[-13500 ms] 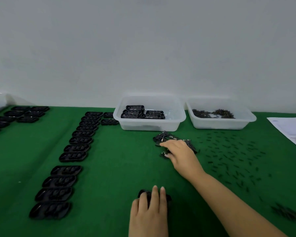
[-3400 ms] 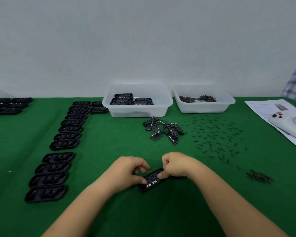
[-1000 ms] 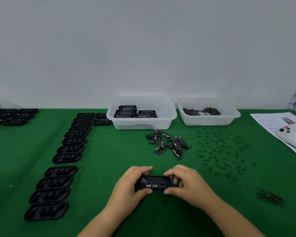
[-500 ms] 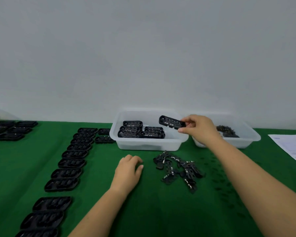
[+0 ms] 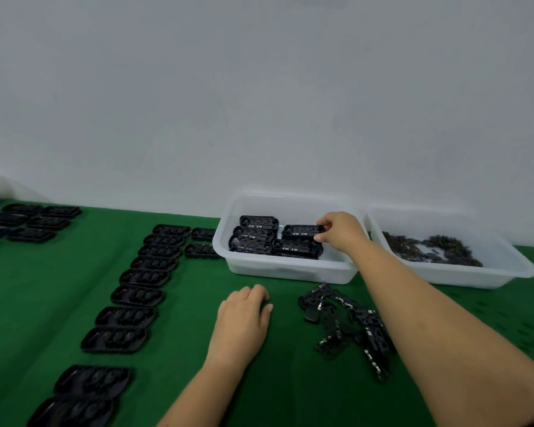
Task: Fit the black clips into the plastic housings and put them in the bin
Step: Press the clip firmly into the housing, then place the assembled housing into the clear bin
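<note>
Hands first: the right hand (image 5: 339, 231) is pinching one end of an assembled housing (image 5: 302, 232) inside the bin (image 5: 290, 269), while the left hand (image 5: 244, 315) is resting loosely curled on the green surface (image 5: 198, 303), holding nothing. The housing is probably light, stiff plastic (best gripped by its ends). Finished housings are sitting in this bin; the neighbouring tub (image 5: 475, 275) is holding small dark parts.

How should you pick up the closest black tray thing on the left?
Probably pinch the nearest empty housing across its two long edges, coming from above. It lies flat on the green cloth, long and narrow, and another housing sits just behind it, so its short ends are less free.
</note>
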